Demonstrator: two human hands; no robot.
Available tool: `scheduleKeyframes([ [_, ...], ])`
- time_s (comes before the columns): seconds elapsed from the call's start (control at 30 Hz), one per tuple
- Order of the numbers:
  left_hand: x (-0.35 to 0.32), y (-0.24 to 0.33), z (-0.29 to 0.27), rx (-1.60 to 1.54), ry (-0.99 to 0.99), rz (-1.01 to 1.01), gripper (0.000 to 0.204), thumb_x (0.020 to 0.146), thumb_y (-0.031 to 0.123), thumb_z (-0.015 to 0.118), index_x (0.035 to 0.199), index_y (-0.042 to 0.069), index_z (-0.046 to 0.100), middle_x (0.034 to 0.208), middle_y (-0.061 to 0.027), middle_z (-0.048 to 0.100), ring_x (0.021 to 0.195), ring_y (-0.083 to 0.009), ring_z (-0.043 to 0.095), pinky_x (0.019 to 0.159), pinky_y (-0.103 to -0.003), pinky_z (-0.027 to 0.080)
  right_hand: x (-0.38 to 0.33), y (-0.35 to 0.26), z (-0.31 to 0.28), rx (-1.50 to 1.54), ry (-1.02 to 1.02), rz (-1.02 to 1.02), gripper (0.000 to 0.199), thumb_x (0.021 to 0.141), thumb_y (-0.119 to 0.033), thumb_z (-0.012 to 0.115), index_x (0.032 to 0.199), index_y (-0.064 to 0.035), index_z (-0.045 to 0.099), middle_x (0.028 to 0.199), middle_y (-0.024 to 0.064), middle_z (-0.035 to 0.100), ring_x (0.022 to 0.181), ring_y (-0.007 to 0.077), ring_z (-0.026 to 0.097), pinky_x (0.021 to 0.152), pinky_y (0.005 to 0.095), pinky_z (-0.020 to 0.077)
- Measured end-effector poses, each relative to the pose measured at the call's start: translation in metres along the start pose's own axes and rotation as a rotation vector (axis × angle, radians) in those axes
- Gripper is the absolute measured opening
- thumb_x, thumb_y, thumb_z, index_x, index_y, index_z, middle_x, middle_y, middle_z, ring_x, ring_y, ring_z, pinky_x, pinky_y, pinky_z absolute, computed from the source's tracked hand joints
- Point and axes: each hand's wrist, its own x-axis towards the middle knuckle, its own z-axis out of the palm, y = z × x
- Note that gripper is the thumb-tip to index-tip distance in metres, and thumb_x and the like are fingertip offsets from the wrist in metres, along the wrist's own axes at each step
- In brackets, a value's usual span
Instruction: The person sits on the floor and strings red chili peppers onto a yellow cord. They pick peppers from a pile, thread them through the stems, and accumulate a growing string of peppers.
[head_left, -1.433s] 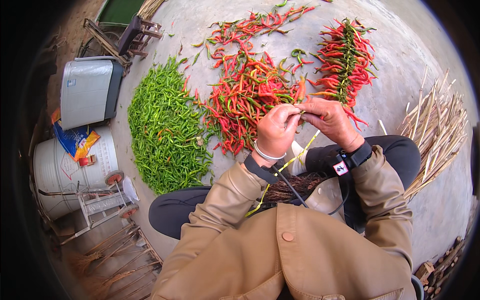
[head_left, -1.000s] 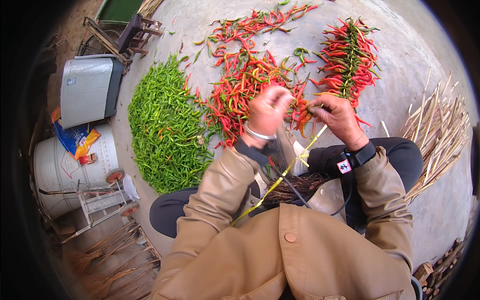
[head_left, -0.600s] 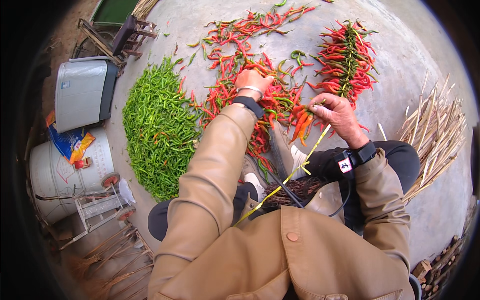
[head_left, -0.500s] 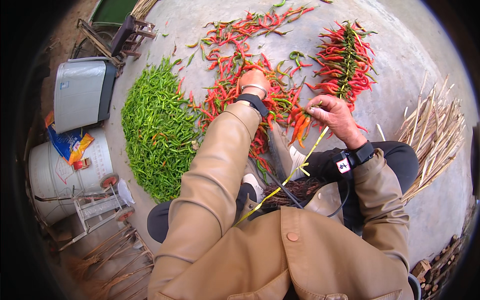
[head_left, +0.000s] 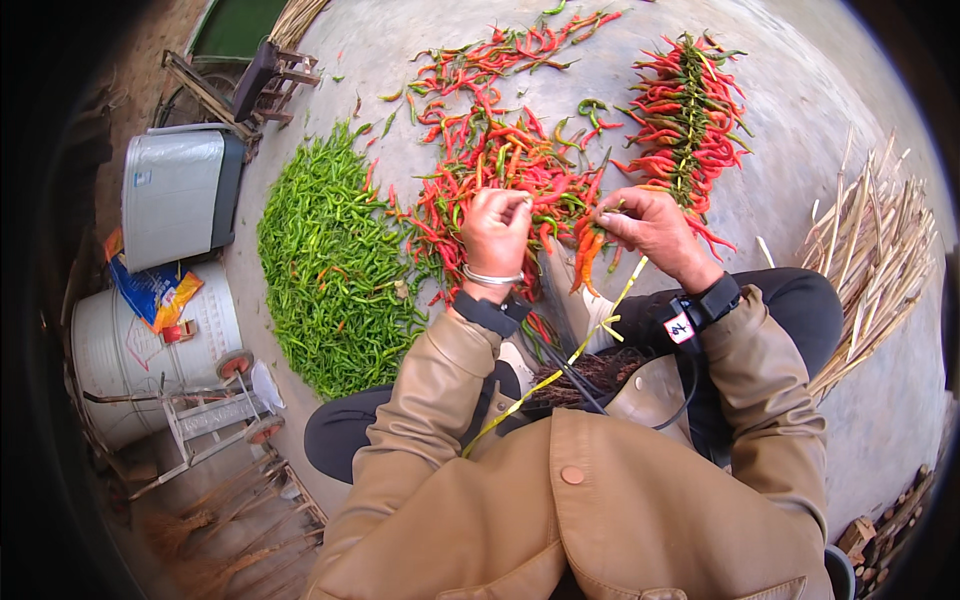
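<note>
My right hand (head_left: 662, 232) is closed around the stems of a small bunch of orange-red chili peppers (head_left: 588, 256), which hang down below the fingers. To its left, my left hand (head_left: 495, 238) has thumb and fingers pinched together; whatever is between them is too small to make out. A yellow cord (head_left: 556, 374) stretches from my lap up toward the right hand. Beyond that hand lies a long string of red chili peppers (head_left: 715, 140), their green stems packed along its middle. Loose red chili peppers (head_left: 455, 190) are spread behind the left hand.
A big heap of green chili peppers (head_left: 335, 270) covers the ground at left. Dry stalks (head_left: 868, 270) lie at right. Along the left stand a grey bin (head_left: 172, 195), a white drum (head_left: 130, 350) and a small hand cart (head_left: 215, 418). Dark twigs (head_left: 610, 370) sit between my legs.
My left hand has drawn back from the loose red peppers toward me, and its fingers now show pinched. The right hand keeps its bunch and has shifted slightly left.
</note>
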Motion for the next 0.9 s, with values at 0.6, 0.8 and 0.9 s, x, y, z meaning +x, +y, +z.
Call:
scheduleKeyframes([
  [0.6,-0.034,0.033,0.048,-0.672,-0.105,-0.073,0.012,0.078,-0.009,0.053,0.087,-0.002,0.057,0.102,-0.0114,0.057,0.093,-0.016,0.055,0.081,-0.027,0.046,-0.006,0.017,0.013,-0.06,0.112,-0.138,0.015,0.08,-0.009,0.06,0.092,-0.0004,0.063,0.068,-0.0035,0.057,0.06,0.0017,0.049,0.051,0.0177,0.0398],
  [0.8,-0.03,0.035,0.049,-0.665,-0.194,-0.146,0.012,0.079,-0.008,0.052,0.087,-0.002,0.058,0.103,-0.0114,0.057,0.096,-0.0168,0.054,0.085,-0.028,0.044,-0.001,0.026,0.012,-0.107,0.145,-0.127,0.014,0.079,-0.008,0.061,0.089,0.0012,0.063,0.069,-0.0008,0.06,0.062,0.0033,0.052,0.054,0.0201,0.044],
  [0.9,-0.017,0.019,0.038,-0.437,-0.326,0.017,0.01,0.079,-0.004,0.055,0.087,-0.001,0.059,0.101,-0.009,0.058,0.093,-0.0136,0.055,0.081,-0.026,0.045,0.001,0.025,0.009,-0.15,0.171,-0.101,0.014,0.078,-0.009,0.062,0.088,0.0013,0.063,0.067,-0.0006,0.059,0.061,0.003,0.051,0.053,0.0198,0.0431],
])
